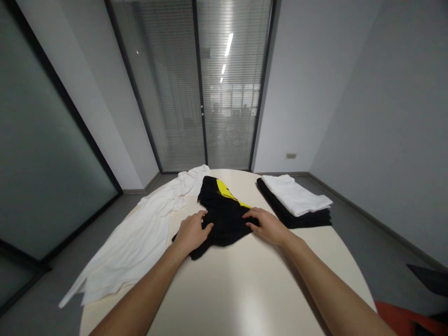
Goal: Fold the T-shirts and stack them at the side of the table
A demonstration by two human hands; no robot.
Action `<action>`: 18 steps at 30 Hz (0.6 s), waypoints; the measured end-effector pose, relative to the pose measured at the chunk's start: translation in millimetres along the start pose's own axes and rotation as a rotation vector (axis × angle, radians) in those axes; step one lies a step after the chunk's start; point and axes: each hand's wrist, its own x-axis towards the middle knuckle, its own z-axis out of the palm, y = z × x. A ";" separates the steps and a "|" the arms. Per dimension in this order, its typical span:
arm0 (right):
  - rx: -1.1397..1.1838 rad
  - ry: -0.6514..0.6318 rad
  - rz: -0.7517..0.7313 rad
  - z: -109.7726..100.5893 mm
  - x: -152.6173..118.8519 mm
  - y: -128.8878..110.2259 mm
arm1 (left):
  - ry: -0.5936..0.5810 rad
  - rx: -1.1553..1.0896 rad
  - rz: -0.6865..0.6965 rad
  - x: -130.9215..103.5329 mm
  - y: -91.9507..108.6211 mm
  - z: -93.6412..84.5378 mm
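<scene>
A black garment with a bright yellow panel lies partly bunched on the table, tapering away from me. My left hand rests on its near left part, thumb and index finger apart, with black cloth showing on both sides of the hand. At the garment's right edge, my right hand touches the cloth, its thumb and fingers spread. Neither hand visibly pinches the fabric. The undersides of the fingers are hidden.
A long white garment spreads along the table's left side and hangs over the edge. At the right sits a stack of folded black cloth with a folded white cloth on top. The pale table has a rounded edge. Something red shows at bottom right.
</scene>
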 end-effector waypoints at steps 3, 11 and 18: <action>0.033 -0.009 0.039 2.4 -0.1 1.8 | 0.049 -0.089 0.062 1.9 -3.4 2.9; 0.045 0.006 0.102 -7.6 0.7 -2.3 | 0.074 -0.260 0.016 4.5 0.0 3.2; 0.077 0.064 0.143 -19.0 -3.7 -5.1 | 0.104 -0.628 0.400 -4.5 20.7 -11.4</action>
